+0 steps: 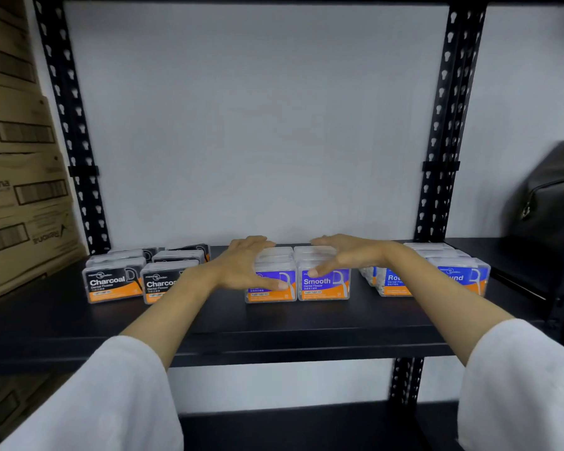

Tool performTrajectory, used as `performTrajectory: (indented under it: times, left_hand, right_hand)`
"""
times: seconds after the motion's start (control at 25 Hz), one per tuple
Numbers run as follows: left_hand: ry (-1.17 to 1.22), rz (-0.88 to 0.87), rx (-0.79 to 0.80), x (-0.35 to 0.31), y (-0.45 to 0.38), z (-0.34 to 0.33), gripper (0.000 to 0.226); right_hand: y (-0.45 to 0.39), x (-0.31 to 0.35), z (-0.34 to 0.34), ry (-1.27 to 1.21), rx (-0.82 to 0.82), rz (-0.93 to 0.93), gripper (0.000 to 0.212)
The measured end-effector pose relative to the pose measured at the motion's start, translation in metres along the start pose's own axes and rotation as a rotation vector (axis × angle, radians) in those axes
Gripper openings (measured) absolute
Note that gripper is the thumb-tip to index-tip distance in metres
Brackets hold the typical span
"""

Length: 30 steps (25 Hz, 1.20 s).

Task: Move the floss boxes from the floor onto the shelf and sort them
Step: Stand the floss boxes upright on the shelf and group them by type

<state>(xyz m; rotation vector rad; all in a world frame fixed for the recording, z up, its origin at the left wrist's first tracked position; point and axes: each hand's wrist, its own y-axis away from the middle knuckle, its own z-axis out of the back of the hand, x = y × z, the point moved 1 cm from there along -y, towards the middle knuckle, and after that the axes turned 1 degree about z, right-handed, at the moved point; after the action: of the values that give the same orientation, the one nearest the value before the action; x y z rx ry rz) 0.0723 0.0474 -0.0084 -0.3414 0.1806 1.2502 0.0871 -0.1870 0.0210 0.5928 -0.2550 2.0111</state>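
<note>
Three groups of floss boxes stand on the black shelf (pixel 274 323). Black "Charcoal" boxes (pixel 113 283) are at the left, purple "Smooth" boxes (pixel 324 284) in the middle, blue "Round" boxes (pixel 459 276) at the right. My left hand (pixel 245 265) lies over the left column of Smooth boxes (pixel 269 289), fingers straight along the back, thumb across the front label. My right hand (pixel 342 255) spans the right column the same way, thumb on the front box. Both hands are spread, not gripping.
Stacked cardboard cartons (pixel 17 177) stand left of the rack's black upright (pixel 72 125). A dark bag (pixel 554 203) sits on the shelf at the far right. A lower shelf (pixel 306 428) shows below. The shelf's front strip is bare.
</note>
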Motion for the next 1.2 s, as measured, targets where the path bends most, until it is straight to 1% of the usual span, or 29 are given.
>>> performTrajectory:
  times: [0.04, 0.12, 0.2, 0.28, 0.4, 0.6, 0.68, 0.76, 0.88, 1.0, 1.2]
  left_hand:
    - [0.038, -0.018, -0.03, -0.002, 0.005, 0.002, 0.088]
    - [0.133, -0.053, -0.094, -0.001, 0.017, 0.006, 0.071]
    - [0.184, -0.04, -0.169, 0.005, 0.03, 0.015, 0.054]
    - [0.157, 0.002, -0.229, 0.016, 0.048, 0.028, 0.039]
    - [0.093, 0.063, -0.295, 0.04, 0.081, 0.052, 0.029]
    - [-0.003, 0.218, -0.344, 0.095, 0.132, 0.082, 0.025]
    - [-0.012, 0.271, -0.368, 0.118, 0.145, 0.085, 0.025]
    - [-0.03, 0.298, -0.394, 0.137, 0.151, 0.082, 0.03]
    - [-0.051, 0.31, -0.41, 0.152, 0.149, 0.074, 0.04]
    - [-0.082, 0.307, -0.398, 0.158, 0.143, 0.066, 0.046]
    - [-0.176, 0.271, -0.407, 0.16, 0.137, 0.061, 0.046]
  right_hand:
    - [0.002, 0.005, -0.001, -0.028, -0.047, 0.021, 0.074]
    - [0.004, 0.02, -0.007, -0.027, -0.175, 0.093, 0.063]
    - [0.002, 0.039, -0.014, -0.015, -0.296, 0.182, 0.049]
    - [-0.001, 0.062, -0.024, -0.028, -0.334, 0.254, 0.037]
    - [-0.011, 0.1, -0.042, -0.03, -0.314, 0.317, 0.029]
    - [-0.035, 0.152, -0.077, -0.033, -0.262, 0.402, 0.028]
    - [-0.046, 0.163, -0.09, 0.0, -0.248, 0.416, 0.033]
    - [-0.056, 0.171, -0.101, 0.035, -0.225, 0.41, 0.04]
    - [-0.07, 0.174, -0.111, 0.063, -0.199, 0.394, 0.046]
    - [-0.081, 0.172, -0.116, 0.107, -0.195, 0.392, 0.042]
    - [-0.08, 0.168, -0.114, 0.117, -0.23, 0.408, 0.036]
